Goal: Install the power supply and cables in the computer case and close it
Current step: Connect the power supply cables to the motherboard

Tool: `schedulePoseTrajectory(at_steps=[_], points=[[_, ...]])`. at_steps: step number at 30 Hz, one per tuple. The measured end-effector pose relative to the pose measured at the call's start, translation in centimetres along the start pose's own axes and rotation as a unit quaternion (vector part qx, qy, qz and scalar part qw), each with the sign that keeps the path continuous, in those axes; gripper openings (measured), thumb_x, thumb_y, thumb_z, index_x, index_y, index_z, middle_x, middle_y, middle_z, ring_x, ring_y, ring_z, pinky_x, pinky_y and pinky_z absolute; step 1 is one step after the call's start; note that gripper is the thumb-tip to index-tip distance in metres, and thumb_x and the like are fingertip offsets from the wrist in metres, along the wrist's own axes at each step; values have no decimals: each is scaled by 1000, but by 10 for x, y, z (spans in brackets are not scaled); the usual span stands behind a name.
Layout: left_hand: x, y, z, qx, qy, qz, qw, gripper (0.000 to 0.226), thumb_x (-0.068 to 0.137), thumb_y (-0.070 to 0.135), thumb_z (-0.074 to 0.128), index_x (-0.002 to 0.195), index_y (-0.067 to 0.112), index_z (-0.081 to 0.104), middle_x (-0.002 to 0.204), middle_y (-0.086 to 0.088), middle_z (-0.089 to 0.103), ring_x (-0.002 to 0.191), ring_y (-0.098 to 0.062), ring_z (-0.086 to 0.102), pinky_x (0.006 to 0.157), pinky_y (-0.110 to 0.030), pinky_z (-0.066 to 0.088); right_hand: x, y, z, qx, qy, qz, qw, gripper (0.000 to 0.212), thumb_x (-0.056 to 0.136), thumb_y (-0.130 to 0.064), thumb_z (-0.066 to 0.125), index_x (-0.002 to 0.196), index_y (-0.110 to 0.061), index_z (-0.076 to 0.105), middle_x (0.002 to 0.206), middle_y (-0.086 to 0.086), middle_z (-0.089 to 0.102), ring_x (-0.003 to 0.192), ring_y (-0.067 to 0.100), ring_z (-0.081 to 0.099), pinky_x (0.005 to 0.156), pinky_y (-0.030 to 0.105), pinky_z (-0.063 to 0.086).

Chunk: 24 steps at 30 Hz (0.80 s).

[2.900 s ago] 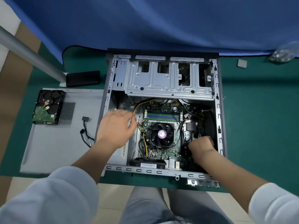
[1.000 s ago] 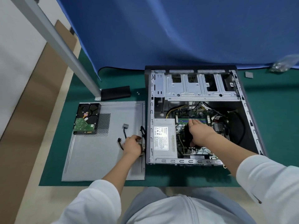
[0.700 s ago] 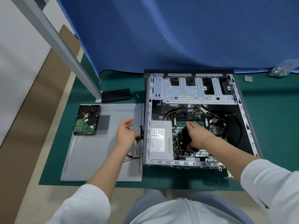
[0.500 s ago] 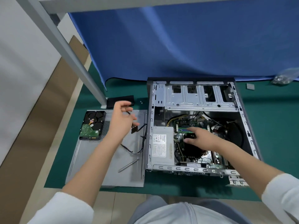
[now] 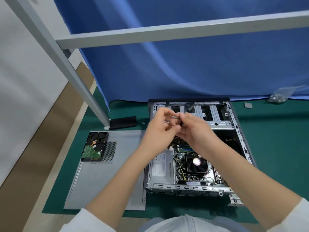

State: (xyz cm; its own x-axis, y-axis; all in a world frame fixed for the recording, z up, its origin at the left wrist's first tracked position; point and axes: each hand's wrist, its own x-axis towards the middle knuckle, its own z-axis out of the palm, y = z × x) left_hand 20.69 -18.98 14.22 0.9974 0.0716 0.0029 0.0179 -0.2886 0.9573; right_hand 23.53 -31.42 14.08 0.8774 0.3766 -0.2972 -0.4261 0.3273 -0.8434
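Observation:
The open computer case (image 5: 240,141) lies on its side on the green mat. Its silver power supply (image 5: 161,169) sits in the near-left corner beside the motherboard and CPU fan (image 5: 196,162). Both my hands are raised together above the drive cage (image 5: 215,114). My left hand (image 5: 158,133) and my right hand (image 5: 197,133) meet fingertip to fingertip and pinch a small cable (image 5: 174,116) between them. The cable is blurred, and my fingers hide most of it.
The grey side panel (image 5: 107,174) lies left of the case with a hard drive (image 5: 94,146) on its far corner. A black block (image 5: 122,122) sits at the foot of the slanted metal post (image 5: 66,64). A screw bag (image 5: 279,96) and a grey pad (image 5: 248,105) lie far right.
My left hand lifted the cable off the side panel and carried it over the case. My right hand left the motherboard and rose to meet it. The view tilted up.

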Motion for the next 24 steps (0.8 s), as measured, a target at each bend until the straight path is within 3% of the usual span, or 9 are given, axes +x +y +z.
schedulePoseTrajectory(at_steps=[2, 4, 8, 10, 12, 14, 17, 20, 24], points=[[-3, -6, -5, -10, 139, 10, 990, 41, 82, 7, 67, 94, 42, 48, 82, 14, 57, 76, -2, 57, 70, -19, 46, -4, -9, -6, 63, 12, -3, 998, 22, 103, -20, 36, 92, -11, 53, 92, 8, 72, 86, 21, 70, 74, 34, 56], [-10, -15, -8, -103, 216, -109, 965, 34, 87, 14, 65, 109, 32, 48, 107, 3, 56, 95, -7, 54, 78, -20, 42, -10, -15, -10, 137, 15, -5, 990, 22, 104, -20, 32, 95, -9, 50, 96, 14, 72, 88, 26, 71, 72, 34, 59], [-28, -32, 12, -265, 93, -429, 859, 70, 81, 38, 71, 140, 21, 37, 147, -7, 32, 130, -29, 36, 103, -45, 37, -20, -17, -13, 171, 29, -7, 985, 25, 104, -18, 30, 94, -7, 50, 89, 15, 73, 80, 25, 72, 60, 27, 57], [-29, -33, 24, -351, 64, -479, 802, 55, 81, 34, 72, 129, 23, 48, 148, -13, 27, 127, -38, 39, 101, -53, 39, -23, -17, -14, 188, 31, -1, 982, 26, 104, -18, 30, 94, -7, 51, 88, 15, 73, 78, 23, 72, 58, 25, 57], [-24, -31, 33, -397, 44, -484, 779, 38, 84, 28, 70, 118, 21, 54, 142, -16, 29, 110, -40, 52, 90, -52, 48, -26, -20, -16, 227, 26, 14, 973, 24, 103, -17, 33, 98, -4, 52, 89, 16, 73, 75, 20, 72, 55, 23, 56], [-18, -35, 40, -396, 53, -476, 784, 39, 85, 24, 70, 118, 15, 50, 130, -15, 38, 98, -36, 60, 82, -48, 53, -30, -23, -22, 252, 17, 27, 967, 22, 103, -15, 35, 101, -1, 52, 89, 17, 72, 68, 17, 72, 52, 20, 55], [-10, -43, 43, -396, 89, -422, 810, 13, 89, 14, 63, 99, 6, 60, 97, -11, 61, 76, -20, 64, 61, -32, 56, -33, -29, -34, 203, 21, 41, 978, 22, 102, -12, 35, 105, 0, 54, 88, 14, 73, 56, 10, 67, 46, 15, 51], [-6, -51, 33, -428, 124, -375, 813, 12, 96, 15, 53, 99, 5, 59, 87, -6, 63, 69, -18, 60, 62, -28, 51, -37, -34, -54, 142, 39, 57, 987, 23, 102, -11, 36, 106, -3, 57, 82, 6, 73, 44, 5, 56, 37, 12, 43], [-9, -52, 26, -239, 119, -287, 920, 11, 100, 18, 47, 91, 13, 54, 83, -5, 62, 69, -17, 63, 64, -26, 54, -37, -27, -85, -53, 52, 70, 995, 25, 102, -15, 37, 115, -6, 57, 68, -2, 64, 40, 6, 41, 31, 16, 27]])
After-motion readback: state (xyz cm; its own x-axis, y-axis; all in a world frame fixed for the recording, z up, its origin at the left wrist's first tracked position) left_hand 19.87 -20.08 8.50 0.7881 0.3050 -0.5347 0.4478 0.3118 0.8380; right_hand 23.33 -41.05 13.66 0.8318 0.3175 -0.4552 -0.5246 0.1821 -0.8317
